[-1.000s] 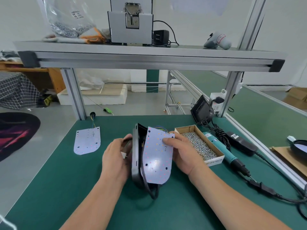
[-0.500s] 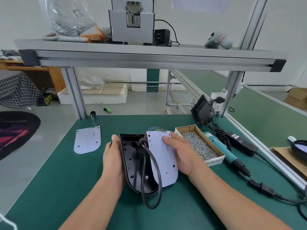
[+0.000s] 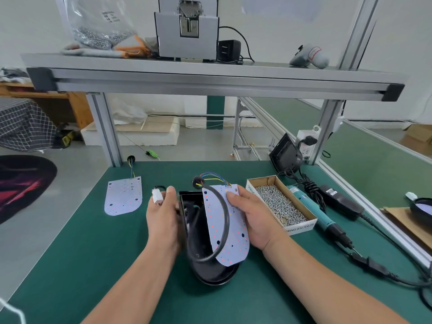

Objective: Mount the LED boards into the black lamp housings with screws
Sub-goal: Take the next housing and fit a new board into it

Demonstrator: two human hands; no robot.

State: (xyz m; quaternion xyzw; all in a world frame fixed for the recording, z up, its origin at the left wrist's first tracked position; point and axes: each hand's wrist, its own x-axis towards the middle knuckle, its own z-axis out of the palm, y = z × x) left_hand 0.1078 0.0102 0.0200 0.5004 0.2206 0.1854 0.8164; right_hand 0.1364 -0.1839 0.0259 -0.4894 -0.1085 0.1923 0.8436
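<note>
Tilting the board (image 3: 236, 242) over the housing (image 3: 215, 274) at frame centre, the right hand (image 3: 256, 220) pinched its edge; the left hand (image 3: 163, 223) pinched the connector (image 3: 157, 198). The cable (image 3: 226, 220) wanted tucking underneath before seating.

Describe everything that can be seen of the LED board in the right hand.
The LED board is a thin, flat white sheet with one straight end and one rounded end, dotted with small red points and a few dark holes. It is tilted, rounded end low over the black lamp housing. The right hand grips its right edge, thumb on its face. Coloured wires leave its straight far end, and a black cable loops across its face.
</note>
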